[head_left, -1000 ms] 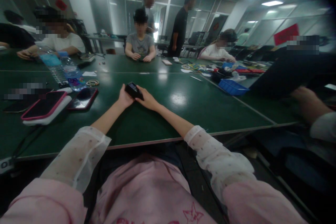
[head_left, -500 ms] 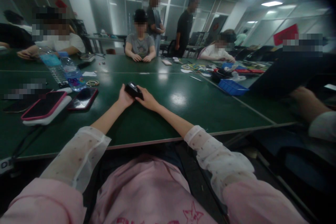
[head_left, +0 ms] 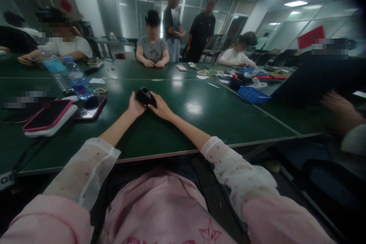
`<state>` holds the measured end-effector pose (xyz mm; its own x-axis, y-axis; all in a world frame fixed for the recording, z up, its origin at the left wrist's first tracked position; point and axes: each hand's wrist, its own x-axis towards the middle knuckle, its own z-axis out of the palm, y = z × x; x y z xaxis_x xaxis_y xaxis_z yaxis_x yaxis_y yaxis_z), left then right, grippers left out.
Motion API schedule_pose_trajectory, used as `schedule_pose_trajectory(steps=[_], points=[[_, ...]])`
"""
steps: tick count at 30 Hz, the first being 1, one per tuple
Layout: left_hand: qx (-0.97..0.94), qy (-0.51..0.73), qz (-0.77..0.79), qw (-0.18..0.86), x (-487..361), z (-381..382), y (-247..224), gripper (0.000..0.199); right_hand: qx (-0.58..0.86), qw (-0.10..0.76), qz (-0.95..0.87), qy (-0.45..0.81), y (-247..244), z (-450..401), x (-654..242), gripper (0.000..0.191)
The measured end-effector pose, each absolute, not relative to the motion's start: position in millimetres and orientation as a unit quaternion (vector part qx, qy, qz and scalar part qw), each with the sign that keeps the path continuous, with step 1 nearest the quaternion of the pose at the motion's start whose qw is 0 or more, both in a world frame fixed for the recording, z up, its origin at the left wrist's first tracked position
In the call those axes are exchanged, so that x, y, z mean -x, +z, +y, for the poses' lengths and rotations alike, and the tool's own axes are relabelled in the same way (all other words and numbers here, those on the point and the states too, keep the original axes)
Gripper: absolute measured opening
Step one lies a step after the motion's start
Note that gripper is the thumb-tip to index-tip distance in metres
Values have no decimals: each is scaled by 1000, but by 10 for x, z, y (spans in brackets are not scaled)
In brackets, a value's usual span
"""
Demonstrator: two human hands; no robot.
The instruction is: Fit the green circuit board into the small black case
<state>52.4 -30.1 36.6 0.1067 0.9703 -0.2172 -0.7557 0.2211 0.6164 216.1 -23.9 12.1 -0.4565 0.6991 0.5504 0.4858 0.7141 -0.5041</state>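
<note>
Between my two hands is a small black box-like object (head_left: 145,97), with a greyish patch on its upper face; its exact kind is too small to make out. My left hand (head_left: 135,106) is closed around its left and lower side, thumb pointing up. My right hand (head_left: 160,106) grips it from the right, fingers partly hidden behind it. Both forearms rest over the near part of the green table (head_left: 183,126). To the left of my hands lies a phone in a dark red case (head_left: 90,107).
A pink-rimmed phone (head_left: 48,115) lies at left, near two plastic bottles (head_left: 78,80) and a coiled cable (head_left: 100,90). At right stand a blue tray (head_left: 254,95) and tangled wires (head_left: 213,73); a pen (head_left: 214,85) lies nearer. Several people sit or stand around.
The black object has tilted slightly in my hands, showing more of its greyish patch. Behind the table, the two standing people have shifted. A neighbour's hand at right has moved.
</note>
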Motion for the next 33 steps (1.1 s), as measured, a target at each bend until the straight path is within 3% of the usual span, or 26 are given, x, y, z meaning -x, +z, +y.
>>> schedule_pose_trajectory(steps=[17, 24, 33], points=[[-174, 598, 263, 737, -509, -309, 370, 67, 378, 432, -815, 75, 203, -173, -2259, 70], [-153, 599, 275, 737, -508, -293, 382, 65, 455, 458, -763, 16, 319, -62, -2438, 68], [-128, 598, 270, 744, -489, -290, 389, 63, 615, 408, -674, -37, 308, 114, -2826, 64]])
